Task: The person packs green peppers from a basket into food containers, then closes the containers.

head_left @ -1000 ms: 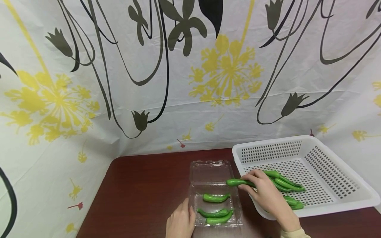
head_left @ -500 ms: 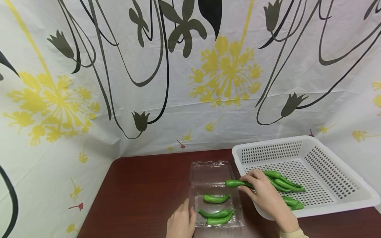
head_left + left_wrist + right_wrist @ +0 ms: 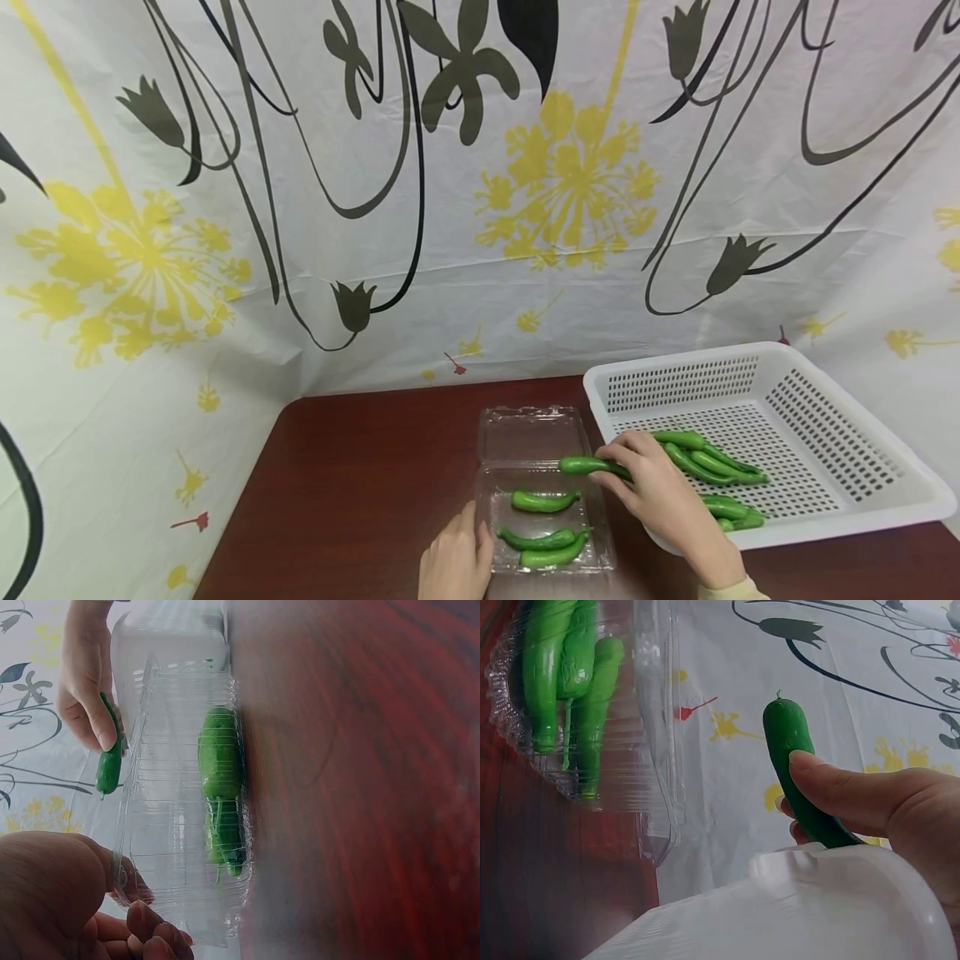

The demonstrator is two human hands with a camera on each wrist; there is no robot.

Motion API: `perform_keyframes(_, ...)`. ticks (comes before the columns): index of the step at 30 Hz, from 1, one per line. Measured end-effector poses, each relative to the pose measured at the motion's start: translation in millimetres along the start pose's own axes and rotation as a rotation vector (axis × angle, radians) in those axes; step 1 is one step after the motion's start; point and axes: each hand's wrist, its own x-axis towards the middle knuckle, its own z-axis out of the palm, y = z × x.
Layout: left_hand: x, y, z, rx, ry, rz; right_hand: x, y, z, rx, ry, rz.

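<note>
My right hand (image 3: 663, 500) pinches a green chili pepper (image 3: 579, 465) between thumb and fingers, above the right side of an open clear plastic clamshell container (image 3: 603, 533). In the right wrist view, the held pepper (image 3: 787, 742) points its rounded stem end away from the thumb. Three green peppers lie in the clamshell's near half: one curved pepper (image 3: 545, 502) at the back and two together, including a lower pepper (image 3: 553, 552). At the left wall, my left hand (image 3: 455, 557) grips the container's edge, fingers bent beside the rim in the left wrist view.
A white perforated basket (image 3: 840, 525) stands to the right, holding several more green peppers (image 3: 712, 458). Its near-left rim lies under my right forearm. The clamshell's lid (image 3: 532, 435) is folded back on the dark red table (image 3: 360, 492). Patterned cloth (image 3: 450, 208) hangs behind.
My right hand has shifted slightly left and down with the pepper, from the basket side toward the clamshell. The left hand and the peppers in the container stay put.
</note>
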Motion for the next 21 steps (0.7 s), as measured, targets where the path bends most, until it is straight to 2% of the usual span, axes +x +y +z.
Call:
perform_keyframes(11,0.6,0.6,-0.5,0.003,-0.008,-0.010,0.6,-2.2,2.6,-0.009,-0.005,0.007)
perform_keyframes(21,1.1,0.7,-1.1,0.001,-0.017,-0.016,3.4,-4.6,8.2,0.024,0.045,-0.124)
